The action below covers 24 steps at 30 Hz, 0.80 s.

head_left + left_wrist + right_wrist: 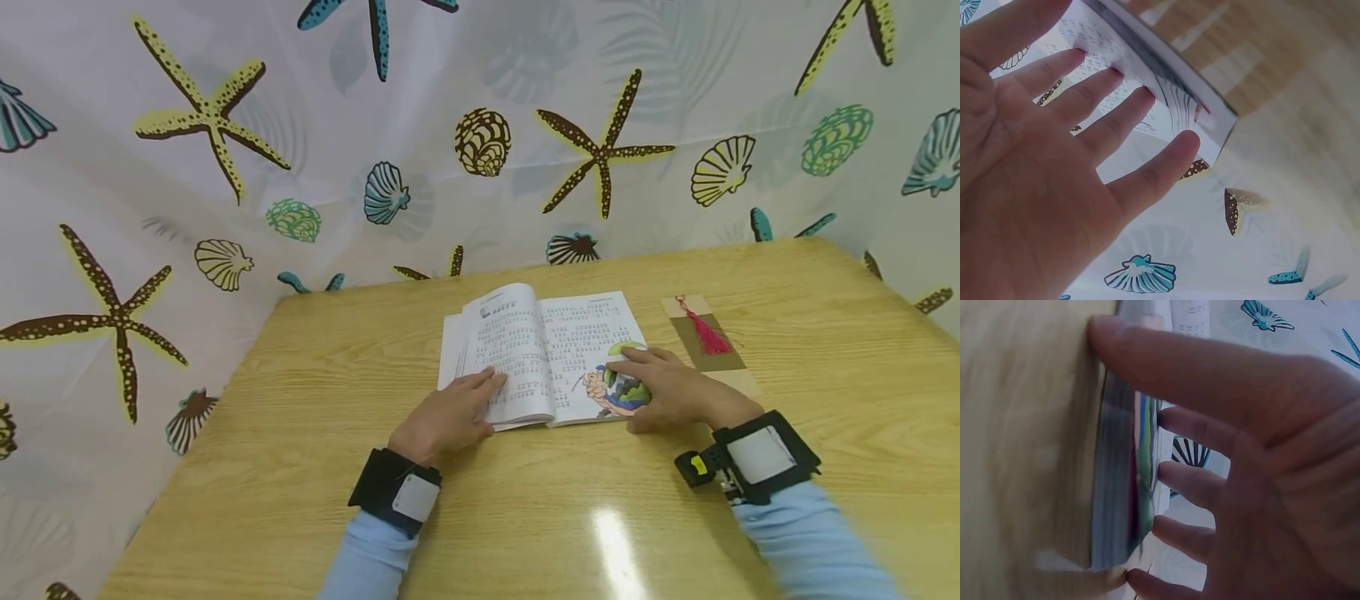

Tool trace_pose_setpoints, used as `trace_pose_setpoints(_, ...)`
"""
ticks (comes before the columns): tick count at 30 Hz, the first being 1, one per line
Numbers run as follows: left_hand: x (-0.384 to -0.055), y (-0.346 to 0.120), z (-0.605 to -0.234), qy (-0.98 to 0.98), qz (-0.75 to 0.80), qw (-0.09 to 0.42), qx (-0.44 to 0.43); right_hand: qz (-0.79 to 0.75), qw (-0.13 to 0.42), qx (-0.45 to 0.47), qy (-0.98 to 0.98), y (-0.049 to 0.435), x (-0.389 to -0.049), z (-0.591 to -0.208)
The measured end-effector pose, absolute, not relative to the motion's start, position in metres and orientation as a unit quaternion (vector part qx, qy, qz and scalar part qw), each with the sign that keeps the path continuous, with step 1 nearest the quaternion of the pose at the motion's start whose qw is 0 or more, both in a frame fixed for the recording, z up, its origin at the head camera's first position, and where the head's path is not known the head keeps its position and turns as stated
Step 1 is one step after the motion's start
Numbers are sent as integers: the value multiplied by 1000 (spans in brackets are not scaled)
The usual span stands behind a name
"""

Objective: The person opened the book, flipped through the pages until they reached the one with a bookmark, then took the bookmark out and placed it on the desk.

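An open book (pixel 581 329) lies on the wooden table, printed text on both pages and a coloured drawing at the lower right. My left hand (pixel 447 417) rests its fingertips on the lower part of the left page, which arches up toward the spine. In the left wrist view its fingers (pixel 1113 122) are spread and nearly straight against the page. Over the drawing, my right hand (pixel 671 390) touches the right page with loosely bent fingers. The right wrist view shows its thumb (pixel 1129 353) at the edge of the thick page block (pixel 1113 487).
To the right of the book lies a flat brown and tan card (pixel 720 360) with a red tassel (pixel 708 336) on it. A curtain (pixel 420 108) printed with starfish and shells hangs behind the table (pixel 337 358) and along its sides.
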<state>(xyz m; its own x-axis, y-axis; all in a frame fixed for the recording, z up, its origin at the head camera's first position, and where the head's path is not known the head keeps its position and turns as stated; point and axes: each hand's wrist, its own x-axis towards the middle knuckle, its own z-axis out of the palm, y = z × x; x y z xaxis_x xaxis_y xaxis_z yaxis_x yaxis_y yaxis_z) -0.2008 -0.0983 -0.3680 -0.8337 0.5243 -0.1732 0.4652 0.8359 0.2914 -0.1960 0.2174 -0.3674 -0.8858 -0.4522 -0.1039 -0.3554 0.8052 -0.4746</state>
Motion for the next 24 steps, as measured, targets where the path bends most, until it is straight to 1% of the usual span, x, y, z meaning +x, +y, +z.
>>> trace_pose_setpoints(2,-201,-98,-369,950,117,125,260,-221,115,-207,946,214,-194,-371)
trace_pose_setpoints(6,-201,-97,-370,951,113,126,258,-221,106,-207,947,214,-192,-374)
trace_pose_setpoints(15,-202,-98,-369,953,111,116,259,-215,106,-209,948,213,-193,-371)
trace_pose_setpoints(24,-202,-98,-369,951,119,118,259,-209,114,-202,950,213,-194,-372)
